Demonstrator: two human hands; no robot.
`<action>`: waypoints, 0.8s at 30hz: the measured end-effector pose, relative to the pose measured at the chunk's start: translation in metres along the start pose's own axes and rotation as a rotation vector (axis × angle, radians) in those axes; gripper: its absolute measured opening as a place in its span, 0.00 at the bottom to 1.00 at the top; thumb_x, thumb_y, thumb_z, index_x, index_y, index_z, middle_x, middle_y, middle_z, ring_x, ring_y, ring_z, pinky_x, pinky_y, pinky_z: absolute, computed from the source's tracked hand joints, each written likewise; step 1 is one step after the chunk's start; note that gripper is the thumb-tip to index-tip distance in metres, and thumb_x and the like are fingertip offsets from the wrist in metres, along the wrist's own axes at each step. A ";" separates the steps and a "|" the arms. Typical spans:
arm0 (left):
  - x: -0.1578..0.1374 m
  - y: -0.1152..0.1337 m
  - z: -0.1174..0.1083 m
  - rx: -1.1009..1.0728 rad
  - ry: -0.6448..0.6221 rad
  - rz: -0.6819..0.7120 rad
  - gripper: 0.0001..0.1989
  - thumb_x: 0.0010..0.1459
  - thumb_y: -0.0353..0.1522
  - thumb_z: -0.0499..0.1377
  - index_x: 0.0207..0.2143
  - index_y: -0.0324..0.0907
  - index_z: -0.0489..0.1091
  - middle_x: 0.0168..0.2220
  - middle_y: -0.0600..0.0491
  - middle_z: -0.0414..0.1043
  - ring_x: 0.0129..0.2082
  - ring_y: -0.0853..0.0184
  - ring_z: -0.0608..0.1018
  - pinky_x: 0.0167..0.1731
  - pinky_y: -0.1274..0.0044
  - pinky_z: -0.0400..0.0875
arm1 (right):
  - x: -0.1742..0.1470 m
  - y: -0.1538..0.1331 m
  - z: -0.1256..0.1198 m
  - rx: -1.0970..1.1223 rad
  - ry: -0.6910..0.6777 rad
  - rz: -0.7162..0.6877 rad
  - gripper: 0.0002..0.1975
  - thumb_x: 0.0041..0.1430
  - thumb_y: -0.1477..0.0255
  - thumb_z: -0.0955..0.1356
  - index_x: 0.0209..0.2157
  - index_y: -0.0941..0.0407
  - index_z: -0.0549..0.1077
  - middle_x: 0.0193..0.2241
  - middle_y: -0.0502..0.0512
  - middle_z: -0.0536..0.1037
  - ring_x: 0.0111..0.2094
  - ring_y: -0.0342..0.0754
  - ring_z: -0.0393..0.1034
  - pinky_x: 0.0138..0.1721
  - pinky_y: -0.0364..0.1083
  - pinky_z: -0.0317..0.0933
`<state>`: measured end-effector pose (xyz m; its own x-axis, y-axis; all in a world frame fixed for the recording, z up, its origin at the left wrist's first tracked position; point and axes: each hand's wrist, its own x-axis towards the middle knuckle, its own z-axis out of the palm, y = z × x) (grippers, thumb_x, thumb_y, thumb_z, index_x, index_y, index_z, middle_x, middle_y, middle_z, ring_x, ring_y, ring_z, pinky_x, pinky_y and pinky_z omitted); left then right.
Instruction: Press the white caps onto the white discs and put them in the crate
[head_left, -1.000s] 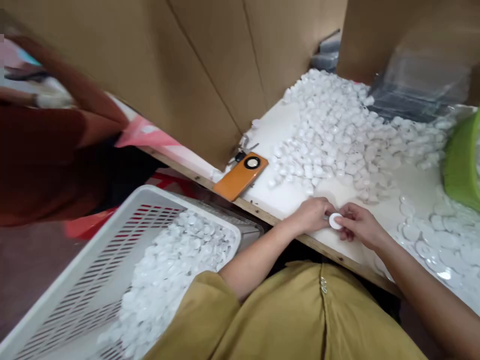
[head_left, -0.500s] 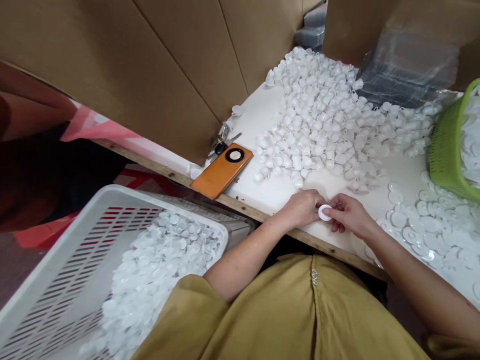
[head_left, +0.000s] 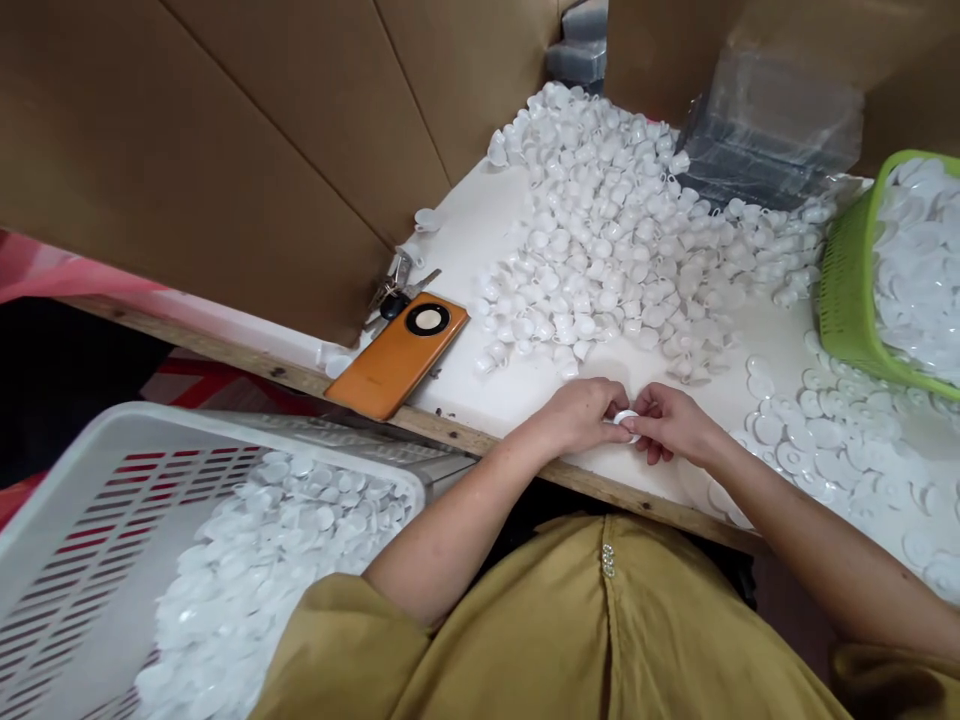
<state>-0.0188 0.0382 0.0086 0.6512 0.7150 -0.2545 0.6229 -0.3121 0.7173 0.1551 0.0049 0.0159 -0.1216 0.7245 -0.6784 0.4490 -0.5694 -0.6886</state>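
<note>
My left hand and my right hand meet near the front edge of the white table. Between their fingertips they pinch one small white plastic piece, mostly hidden by the fingers. Just beyond the hands lies a big heap of small white cup-shaped parts. To the right of my right hand, flat white round lids are spread over the table.
An orange phone and keys lie at the table's left corner. A white slotted crate holding white parts sits low at left. A green basket of lids stands at right. Cardboard walls and clear trays stand behind.
The view swung right and down; the person in the red sleeve at left is out of sight. My hands stay together on the white piece, which is now turned and more covered.
</note>
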 end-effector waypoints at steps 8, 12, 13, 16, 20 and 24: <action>0.011 0.007 -0.005 0.096 -0.094 -0.036 0.12 0.46 0.37 0.66 0.32 0.42 0.71 0.26 0.58 0.70 0.25 0.71 0.71 0.24 0.80 0.57 | 0.008 -0.002 -0.002 0.001 -0.066 0.022 0.11 0.54 0.74 0.69 0.30 0.55 0.60 0.13 0.46 0.73 0.11 0.40 0.64 0.10 0.36 0.48; 0.001 0.006 -0.002 0.028 -0.045 0.001 0.12 0.50 0.35 0.63 0.37 0.42 0.72 0.31 0.56 0.71 0.31 0.69 0.73 0.29 0.80 0.62 | 0.004 0.006 0.003 0.006 -0.011 -0.075 0.10 0.55 0.72 0.69 0.29 0.54 0.60 0.14 0.45 0.73 0.11 0.40 0.65 0.11 0.36 0.51; -0.003 0.006 0.001 0.012 -0.015 0.027 0.12 0.50 0.35 0.62 0.38 0.42 0.72 0.32 0.55 0.71 0.32 0.68 0.73 0.31 0.80 0.63 | 0.001 0.008 0.006 0.013 -0.001 -0.109 0.11 0.55 0.71 0.69 0.29 0.54 0.60 0.14 0.44 0.73 0.12 0.40 0.65 0.11 0.36 0.52; -0.018 0.011 0.011 -0.057 0.065 0.063 0.09 0.51 0.34 0.60 0.36 0.42 0.71 0.32 0.55 0.69 0.33 0.68 0.72 0.34 0.79 0.64 | -0.010 0.014 0.014 0.065 -0.025 -0.211 0.12 0.54 0.66 0.70 0.29 0.54 0.62 0.16 0.45 0.73 0.13 0.40 0.65 0.13 0.37 0.53; -0.057 0.014 0.004 -0.268 0.130 -0.034 0.08 0.51 0.35 0.59 0.34 0.42 0.67 0.28 0.57 0.68 0.30 0.70 0.71 0.32 0.79 0.66 | -0.024 0.017 -0.005 0.042 0.022 -0.350 0.11 0.55 0.62 0.68 0.31 0.55 0.67 0.24 0.49 0.76 0.19 0.42 0.69 0.20 0.40 0.61; -0.141 -0.029 -0.040 -0.222 0.282 -0.272 0.16 0.50 0.42 0.60 0.39 0.43 0.68 0.37 0.53 0.74 0.36 0.65 0.75 0.38 0.75 0.70 | -0.022 0.031 -0.075 -0.333 0.580 -0.338 0.08 0.58 0.64 0.65 0.34 0.54 0.72 0.33 0.55 0.78 0.31 0.48 0.72 0.34 0.47 0.65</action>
<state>-0.1460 -0.0288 0.0493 0.3140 0.9046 -0.2883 0.6273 0.0303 0.7782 0.2381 0.0010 0.0289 0.1446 0.9800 -0.1366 0.7254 -0.1989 -0.6589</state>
